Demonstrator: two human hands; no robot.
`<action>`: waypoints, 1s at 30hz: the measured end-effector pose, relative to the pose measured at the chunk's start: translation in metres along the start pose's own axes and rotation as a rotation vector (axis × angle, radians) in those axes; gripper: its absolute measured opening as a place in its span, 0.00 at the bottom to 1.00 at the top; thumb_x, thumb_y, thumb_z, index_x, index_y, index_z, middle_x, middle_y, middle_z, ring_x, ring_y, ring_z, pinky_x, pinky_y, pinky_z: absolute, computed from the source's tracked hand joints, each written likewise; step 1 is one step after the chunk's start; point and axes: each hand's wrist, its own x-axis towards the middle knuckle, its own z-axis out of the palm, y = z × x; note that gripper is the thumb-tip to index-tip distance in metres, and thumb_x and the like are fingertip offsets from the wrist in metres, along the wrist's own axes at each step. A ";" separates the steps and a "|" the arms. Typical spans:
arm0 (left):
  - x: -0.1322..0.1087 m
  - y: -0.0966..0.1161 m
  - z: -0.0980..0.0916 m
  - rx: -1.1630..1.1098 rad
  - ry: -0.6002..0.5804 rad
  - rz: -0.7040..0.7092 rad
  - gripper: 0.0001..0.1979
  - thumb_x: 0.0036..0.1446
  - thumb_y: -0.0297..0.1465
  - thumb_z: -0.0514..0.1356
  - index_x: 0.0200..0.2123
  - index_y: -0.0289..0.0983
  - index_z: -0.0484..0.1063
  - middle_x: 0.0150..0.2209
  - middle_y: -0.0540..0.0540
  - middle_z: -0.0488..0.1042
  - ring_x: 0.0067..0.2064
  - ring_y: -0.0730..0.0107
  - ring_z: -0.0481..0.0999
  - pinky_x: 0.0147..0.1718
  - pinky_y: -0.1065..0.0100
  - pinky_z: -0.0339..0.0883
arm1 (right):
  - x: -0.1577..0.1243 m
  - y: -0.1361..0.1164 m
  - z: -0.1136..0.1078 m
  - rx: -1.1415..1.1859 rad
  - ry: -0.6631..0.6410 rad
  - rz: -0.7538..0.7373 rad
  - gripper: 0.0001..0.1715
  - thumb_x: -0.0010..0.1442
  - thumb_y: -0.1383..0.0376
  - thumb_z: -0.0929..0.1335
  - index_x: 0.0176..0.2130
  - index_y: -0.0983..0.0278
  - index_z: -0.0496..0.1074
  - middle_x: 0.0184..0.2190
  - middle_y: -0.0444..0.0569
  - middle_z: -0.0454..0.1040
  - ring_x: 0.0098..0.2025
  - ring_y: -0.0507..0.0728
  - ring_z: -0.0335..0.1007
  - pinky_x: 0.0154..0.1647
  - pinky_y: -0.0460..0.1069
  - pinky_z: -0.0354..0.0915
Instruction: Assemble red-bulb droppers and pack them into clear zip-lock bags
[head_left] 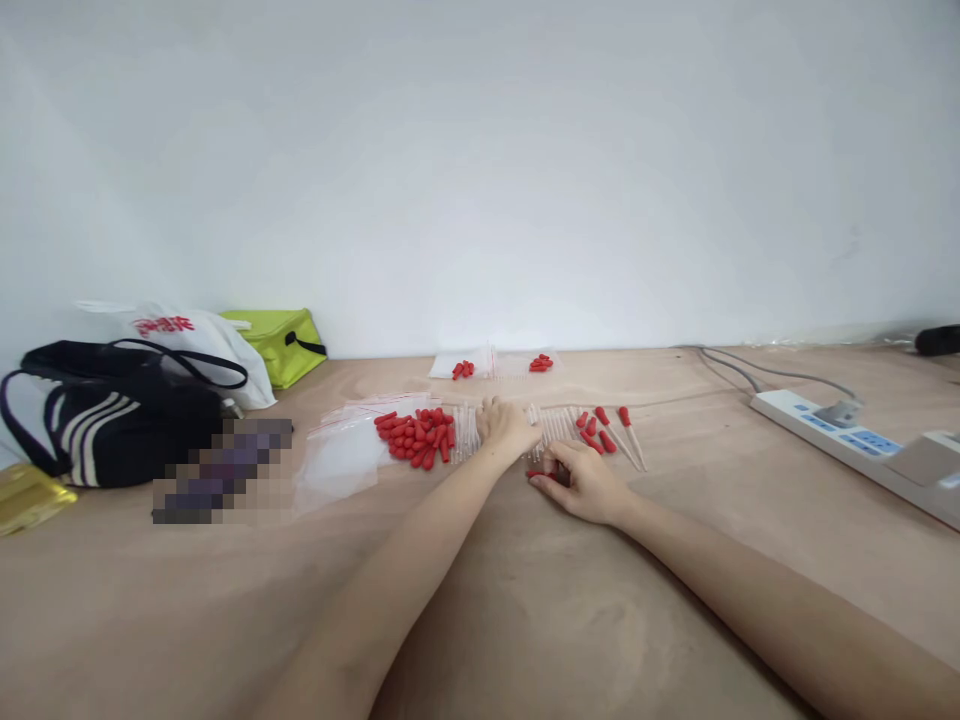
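Note:
My left hand (pixel 510 428) lies over a row of clear glass dropper tubes (pixel 465 432), fingers stretched forward and apart; the fingertips are partly hidden. My right hand (pixel 590 482) pinches a red rubber dropper bulb (pixel 537 475) just above the table, in front of the tubes. More glass tubes (pixel 559 428) lie between and beyond my hands. Left of my left hand is a heap of red rubber bulbs (pixel 416 436). A few loose red bulbs (pixel 591 427) lie beyond my right hand, beside assembled droppers (pixel 628 428) with red bulbs on glass tubes.
Clear zip bags (pixel 341 465) lie left of the heap. Two small bags (pixel 442 363) with red bulbs are by the wall. A black bag (pixel 142 420), white bag (pixel 251 365) and lime-green box bag (pixel 277 345) stand left. A power strip (pixel 795 412) with cables sits right.

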 end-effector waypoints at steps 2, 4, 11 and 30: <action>0.001 0.002 -0.001 0.009 -0.010 -0.016 0.21 0.43 0.42 0.58 0.36 0.33 0.74 0.42 0.36 0.70 0.48 0.51 0.64 0.45 0.59 0.55 | -0.001 0.002 -0.001 -0.006 0.014 0.031 0.08 0.50 0.65 0.66 0.25 0.62 0.59 0.22 0.42 0.65 0.24 0.50 0.59 0.25 0.45 0.56; 0.003 0.004 -0.001 0.020 -0.016 -0.024 0.21 0.43 0.41 0.58 0.37 0.32 0.73 0.42 0.35 0.71 0.48 0.50 0.64 0.45 0.58 0.55 | -0.001 0.004 -0.002 -0.022 0.017 0.040 0.07 0.50 0.65 0.66 0.27 0.63 0.60 0.23 0.43 0.66 0.25 0.50 0.60 0.26 0.46 0.57; 0.006 0.010 0.001 0.045 -0.012 -0.004 0.20 0.44 0.40 0.58 0.36 0.31 0.73 0.41 0.34 0.71 0.48 0.48 0.64 0.45 0.56 0.56 | -0.003 0.011 -0.002 -0.096 0.020 0.001 0.04 0.51 0.65 0.66 0.28 0.63 0.65 0.23 0.44 0.68 0.27 0.52 0.62 0.31 0.48 0.58; -0.069 -0.101 -0.011 -0.130 0.380 0.858 0.11 0.59 0.23 0.48 0.38 0.37 0.68 0.32 0.48 0.75 0.32 0.72 0.73 0.53 0.54 0.50 | -0.001 -0.010 0.007 0.049 0.063 -0.095 0.08 0.57 0.69 0.61 0.36 0.64 0.68 0.34 0.51 0.66 0.36 0.53 0.64 0.36 0.49 0.64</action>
